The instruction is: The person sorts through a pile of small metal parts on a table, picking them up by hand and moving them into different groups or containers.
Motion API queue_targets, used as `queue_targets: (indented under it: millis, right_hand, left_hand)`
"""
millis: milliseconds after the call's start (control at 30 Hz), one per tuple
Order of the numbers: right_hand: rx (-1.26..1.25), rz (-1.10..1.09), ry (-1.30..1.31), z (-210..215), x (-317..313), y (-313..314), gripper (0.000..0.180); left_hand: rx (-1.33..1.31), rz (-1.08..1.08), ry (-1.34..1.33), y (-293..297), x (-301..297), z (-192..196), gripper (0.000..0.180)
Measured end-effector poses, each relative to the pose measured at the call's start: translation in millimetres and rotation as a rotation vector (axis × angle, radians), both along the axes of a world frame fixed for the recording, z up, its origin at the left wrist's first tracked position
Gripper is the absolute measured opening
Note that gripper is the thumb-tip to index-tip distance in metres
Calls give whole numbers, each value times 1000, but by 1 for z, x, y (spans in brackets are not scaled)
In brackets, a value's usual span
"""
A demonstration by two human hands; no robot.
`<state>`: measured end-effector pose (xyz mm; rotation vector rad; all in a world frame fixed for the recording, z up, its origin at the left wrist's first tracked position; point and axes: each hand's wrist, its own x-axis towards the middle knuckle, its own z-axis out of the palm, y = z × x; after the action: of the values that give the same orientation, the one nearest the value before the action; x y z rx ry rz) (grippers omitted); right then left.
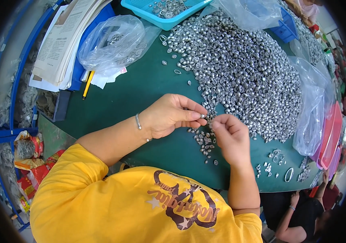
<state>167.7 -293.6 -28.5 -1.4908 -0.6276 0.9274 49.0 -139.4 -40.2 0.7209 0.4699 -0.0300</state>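
My left hand [181,112] pinches a small silvery oval metal piece [202,116] between thumb and fingertips, over the near left edge of a big heap of similar metal pieces [245,60]. Close beside it, my right hand [231,131] is closed, its thumb and forefinger pressed together; what they hold, if anything, is too small or hidden to make out. The two hands are slightly apart. Below them, a small cluster of loose oval pieces [205,142] lies on the green tabletop [140,87].
A turquoise basket [169,22] with metal pieces stands at the back. Plastic bags lie at left [112,42] and right [310,105]. Papers [57,48] and a yellow pen [88,85] are at left. Rings and small parts [276,156] lie front right; another person's arm [288,216] shows beyond.
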Motion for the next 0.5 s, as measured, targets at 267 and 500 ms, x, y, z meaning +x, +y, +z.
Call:
queue_targets:
  millis: [267,500]
  right_hand:
    - [126,86,1202,2,23,-9,11]
    - [247,137,1144,11,30,-22,13]
  left_hand:
    - [7,-28,-41,-3,2,1,14]
    - [-116,10,-88,0,-1,5,13]
